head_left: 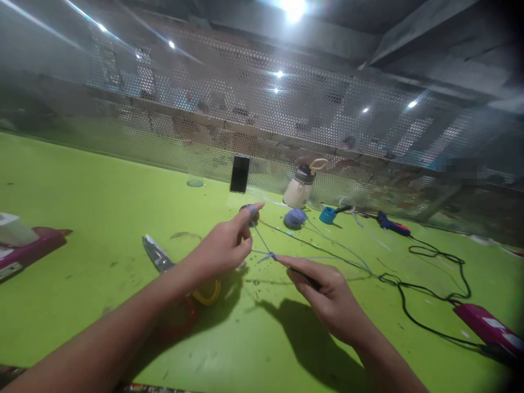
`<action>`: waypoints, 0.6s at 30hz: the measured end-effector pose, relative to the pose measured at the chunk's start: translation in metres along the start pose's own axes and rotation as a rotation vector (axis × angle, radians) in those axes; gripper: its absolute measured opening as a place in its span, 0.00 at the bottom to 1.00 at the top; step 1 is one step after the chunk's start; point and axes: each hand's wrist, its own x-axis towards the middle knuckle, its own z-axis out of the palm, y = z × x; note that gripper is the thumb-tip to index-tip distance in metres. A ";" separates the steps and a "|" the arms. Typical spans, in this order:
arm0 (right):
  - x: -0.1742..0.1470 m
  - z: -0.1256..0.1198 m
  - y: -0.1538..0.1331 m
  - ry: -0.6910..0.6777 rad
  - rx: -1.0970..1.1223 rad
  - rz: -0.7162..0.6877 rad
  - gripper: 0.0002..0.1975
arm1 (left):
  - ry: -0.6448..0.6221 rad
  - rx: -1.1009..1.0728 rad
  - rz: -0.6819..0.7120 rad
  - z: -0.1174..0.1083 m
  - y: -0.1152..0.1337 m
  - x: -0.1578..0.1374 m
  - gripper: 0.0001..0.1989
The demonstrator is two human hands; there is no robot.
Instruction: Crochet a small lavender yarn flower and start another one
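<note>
My left hand (227,240) is raised over the table with its index finger stretched out and the other fingers curled in. Blue-purple yarn (261,238) wraps round that index finger and runs taut down to a small knot. My right hand (327,289) grips a crochet hook (305,277); only part of its dark handle shows, and its tip is hidden at the knot by my index fingertip. From the knot, yarn trails right towards the yarn ball (295,218). Below my left forearm lie scissors (158,255) with yellow and red handles, partly covered.
Along the back of the green table (102,196) stand a phone (239,174), a pale bottle (298,188) and a clear cup (195,180). A blue tape roll (328,215), a glue gun (393,224) and black cables lie right. Purple power strips (489,327) flank both sides.
</note>
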 end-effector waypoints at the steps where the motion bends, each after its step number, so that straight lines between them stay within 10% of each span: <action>1: -0.001 0.000 0.000 0.000 -0.017 -0.009 0.17 | 0.057 0.116 0.002 0.002 -0.002 0.001 0.18; 6: -0.001 -0.001 0.007 -0.027 -0.244 -0.094 0.20 | -0.041 0.106 -0.074 0.000 -0.001 0.000 0.16; 10: -0.001 0.000 0.010 -0.015 -0.552 -0.211 0.25 | -0.190 -0.450 -0.161 0.003 0.003 -0.004 0.16; 18: -0.007 0.010 0.004 0.128 -0.857 -0.373 0.29 | -0.034 -0.736 -0.295 0.020 -0.004 -0.008 0.13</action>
